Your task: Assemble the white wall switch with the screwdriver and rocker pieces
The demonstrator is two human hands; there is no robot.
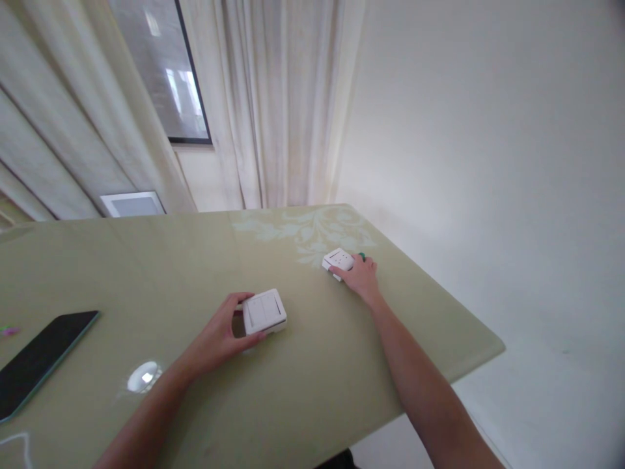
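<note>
My left hand (232,332) grips a white wall switch (265,311) by its opposite edges, thumb on the near side and fingers on the far side. Its face with the rocker panels points up. Farther off to the right, my right hand (361,275) has its thumb and fingers around a white wall socket (338,259) with small dark holes in its face. That socket is at the tabletop, near the pale leaf pattern. Something small and green (362,255) shows beside the right fingers; I cannot make out what it is.
Both hands are over a glossy green table (317,384). A dark tablet-like slab (46,358) lies at the left, with a white cable (22,438) near it and a small pink-green item (8,331) beyond. The wall (488,163) runs along the right; curtains (278,104) hang behind.
</note>
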